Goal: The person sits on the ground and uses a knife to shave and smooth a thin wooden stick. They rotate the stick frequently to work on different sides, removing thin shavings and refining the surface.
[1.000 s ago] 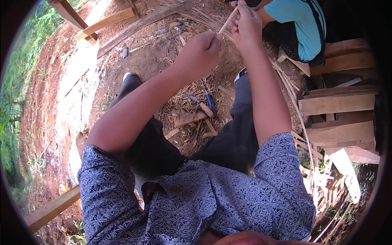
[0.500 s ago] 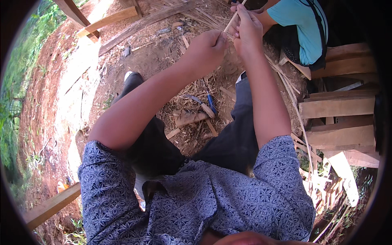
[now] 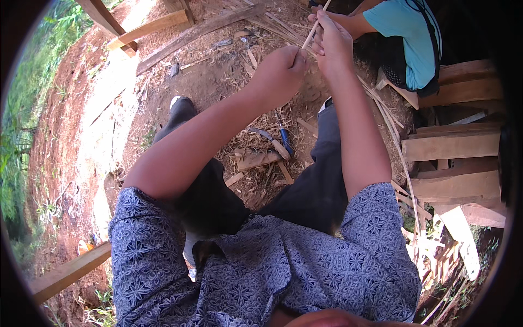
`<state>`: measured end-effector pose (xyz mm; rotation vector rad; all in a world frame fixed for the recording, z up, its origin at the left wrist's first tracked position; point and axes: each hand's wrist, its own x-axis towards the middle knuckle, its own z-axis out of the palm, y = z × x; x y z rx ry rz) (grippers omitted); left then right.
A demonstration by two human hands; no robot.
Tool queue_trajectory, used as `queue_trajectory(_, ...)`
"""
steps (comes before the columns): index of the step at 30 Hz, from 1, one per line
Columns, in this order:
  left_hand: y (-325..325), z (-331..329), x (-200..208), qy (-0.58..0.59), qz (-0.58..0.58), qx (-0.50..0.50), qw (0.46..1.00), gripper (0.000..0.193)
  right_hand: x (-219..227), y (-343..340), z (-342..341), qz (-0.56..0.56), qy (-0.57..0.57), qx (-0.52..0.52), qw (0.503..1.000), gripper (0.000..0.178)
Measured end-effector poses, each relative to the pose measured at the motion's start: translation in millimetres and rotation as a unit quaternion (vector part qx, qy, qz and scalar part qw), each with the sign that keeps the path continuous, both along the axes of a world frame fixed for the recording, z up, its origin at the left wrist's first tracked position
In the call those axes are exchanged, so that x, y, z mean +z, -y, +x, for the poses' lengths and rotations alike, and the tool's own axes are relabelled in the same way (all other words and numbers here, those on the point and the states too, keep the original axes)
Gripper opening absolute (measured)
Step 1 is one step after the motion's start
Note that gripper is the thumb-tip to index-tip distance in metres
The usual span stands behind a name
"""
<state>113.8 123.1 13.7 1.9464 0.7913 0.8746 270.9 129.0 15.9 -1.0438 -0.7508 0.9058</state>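
Observation:
A thin pale strip of wood or bamboo (image 3: 310, 38) slants upward between my hands, above the ground at the far end of my reach. My left hand (image 3: 280, 73) is closed around its lower end, thumb on top. Higher up, my right hand (image 3: 334, 46) pinches the same strip between thumb and fingers. The strip's far end runs out at the picture's top edge. Below my hands, a curved-blade knife with a wooden handle (image 3: 280, 148) lies on the ground beside a blue-handled tool (image 3: 285, 137). A short wood block (image 3: 258, 159) lies next to them.
A person in a teal shirt (image 3: 400, 24) sits close beyond my right hand. Stacked wooden planks (image 3: 455, 146) stand at the right. Long thin strips (image 3: 389, 117) and shavings lie over the dirt. A wooden beam (image 3: 196, 38) lies at the far left.
My left hand has drawn slightly toward me, so a little more of the strip shows between my hands. Both hands keep their hold. The whole view has shifted slightly.

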Motion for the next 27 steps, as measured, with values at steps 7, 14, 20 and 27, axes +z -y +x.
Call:
queue_trajectory(7, 4, -2, 15, 0.007, -0.109, 0.007, 0.994, 0.03, 4, -3, -9, -0.04, 0.03, -0.03, 0.998, 0.026)
queue_trajectory(14, -7, 4, -3, 0.047, -0.132, -0.001, 0.99, 0.032, -9, -2, -14, -0.048, 0.028, -0.037, 0.998, 0.025)
queue_trajectory(20, -3, -4, 17, 0.069, -0.168, 0.002, 0.983, 0.031, -6, 13, -49, -0.05, -0.005, -0.057, 0.997, 0.027)
queue_trajectory(27, -9, -5, 16, 0.086, -0.131, 0.02, 0.987, 0.03, 0, 20, -61, -0.01, 0.003, -0.056, 0.998, 0.028)
